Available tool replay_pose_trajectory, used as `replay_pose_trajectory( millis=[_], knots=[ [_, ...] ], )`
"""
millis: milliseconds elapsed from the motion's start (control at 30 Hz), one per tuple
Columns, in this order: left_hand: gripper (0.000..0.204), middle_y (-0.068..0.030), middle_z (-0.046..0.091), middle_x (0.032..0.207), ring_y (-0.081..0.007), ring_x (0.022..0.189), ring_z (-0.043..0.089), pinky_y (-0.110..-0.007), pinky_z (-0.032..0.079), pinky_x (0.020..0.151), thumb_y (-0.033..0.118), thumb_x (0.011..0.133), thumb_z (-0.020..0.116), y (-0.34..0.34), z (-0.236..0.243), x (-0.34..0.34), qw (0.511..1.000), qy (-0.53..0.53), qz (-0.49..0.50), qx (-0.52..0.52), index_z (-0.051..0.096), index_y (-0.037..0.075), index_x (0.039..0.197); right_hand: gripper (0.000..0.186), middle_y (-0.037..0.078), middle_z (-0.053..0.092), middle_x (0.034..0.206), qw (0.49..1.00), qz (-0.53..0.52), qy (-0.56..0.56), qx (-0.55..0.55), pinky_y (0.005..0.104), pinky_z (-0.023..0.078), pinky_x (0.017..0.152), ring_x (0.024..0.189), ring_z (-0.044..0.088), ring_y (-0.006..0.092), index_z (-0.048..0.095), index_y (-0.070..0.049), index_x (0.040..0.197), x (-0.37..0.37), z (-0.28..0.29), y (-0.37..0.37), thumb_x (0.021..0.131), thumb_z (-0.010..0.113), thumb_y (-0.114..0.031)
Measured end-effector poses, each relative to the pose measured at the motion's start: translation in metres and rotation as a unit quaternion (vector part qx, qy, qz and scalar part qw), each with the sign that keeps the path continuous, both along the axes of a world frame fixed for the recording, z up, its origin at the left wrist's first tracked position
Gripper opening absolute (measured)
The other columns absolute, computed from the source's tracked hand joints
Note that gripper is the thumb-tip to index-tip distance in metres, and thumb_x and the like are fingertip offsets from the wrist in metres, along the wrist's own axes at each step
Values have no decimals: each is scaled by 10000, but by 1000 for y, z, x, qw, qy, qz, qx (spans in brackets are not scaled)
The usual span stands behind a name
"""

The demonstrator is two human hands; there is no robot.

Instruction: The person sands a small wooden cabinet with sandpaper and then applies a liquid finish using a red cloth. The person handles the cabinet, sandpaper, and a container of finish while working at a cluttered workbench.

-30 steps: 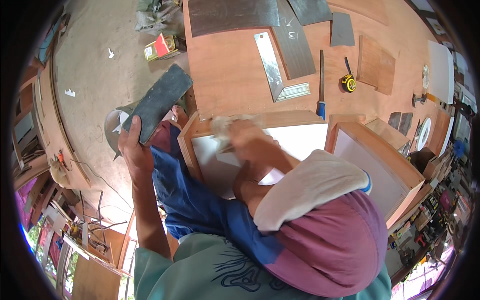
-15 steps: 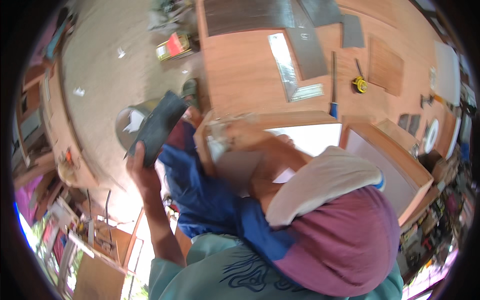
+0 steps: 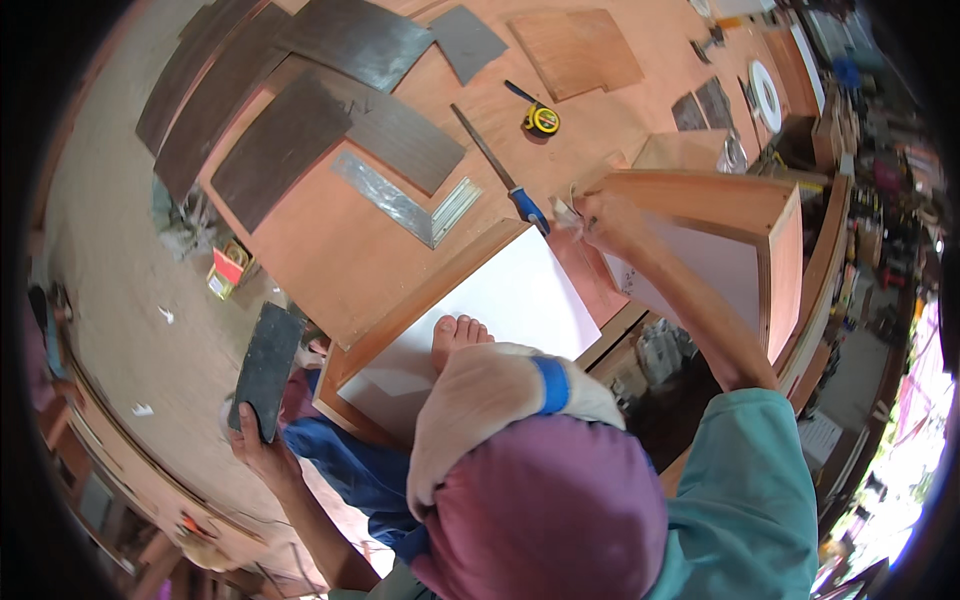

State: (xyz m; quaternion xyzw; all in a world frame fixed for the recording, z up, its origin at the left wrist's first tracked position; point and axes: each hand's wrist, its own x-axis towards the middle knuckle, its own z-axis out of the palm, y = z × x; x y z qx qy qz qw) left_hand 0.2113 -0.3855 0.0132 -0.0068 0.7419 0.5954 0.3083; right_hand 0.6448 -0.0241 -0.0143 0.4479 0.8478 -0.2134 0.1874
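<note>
My left hand (image 3: 258, 445) is closed on the lower end of a dark flat rectangular piece (image 3: 268, 360), held out at the left beside my knee. Its kind I cannot make out. My right hand (image 3: 605, 220) reaches far over the bench, its fingers closed on a small crumpled whitish thing (image 3: 567, 216), blurred by motion. That hand is at the corner of an open wooden box (image 3: 700, 195) with a pale inside. Nearer to me lies another shallow wooden box (image 3: 440, 300) with a white bottom, my bare foot (image 3: 460, 335) resting in it.
On the wooden bench (image 3: 330, 310) lie a blue-handled file (image 3: 528, 205), a tape measure (image 3: 541, 121), dark sheets (image 3: 355, 42) and shiny metal strips (image 3: 385, 195). Farther right are a hammer (image 3: 709, 42) and a white roll (image 3: 765, 97). A red-and-yellow carton (image 3: 228, 268) stands on the floor.
My right hand has gone from the left end of the near box over to the right-hand box. The left hand still holds the dark piece, now lower and more upright. The view has turned right.
</note>
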Motion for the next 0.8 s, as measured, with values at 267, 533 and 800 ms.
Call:
replay_pose_trajectory(
  millis=[267,533,800],
  knots=[
    [420,-130,646,1034,-212,943,621,-350,525,813,287,899,706,98,15,-2,983,13,-181,-13,603,-50,1127,139,193,670,782,928,-273,252,-30,422,518,681,733,662,349,669,-26,940,12,-63,-95,842,675,-125],
    [374,-118,655,1069,-196,969,612,-329,481,866,249,910,692,161,3,4,953,16,-303,20,610,-37,1135,183,236,635,729,933,-275,-41,-227,460,514,633,701,655,394,655,-5,754,185,-29,-382,674,674,-169],
    [392,-111,658,1107,-170,964,619,-314,480,882,215,906,680,152,12,51,957,6,-289,-27,594,-38,1191,226,196,652,934,816,-526,205,126,421,516,726,848,643,397,657,-14,1071,73,40,-318,847,624,-13]
  ],
)
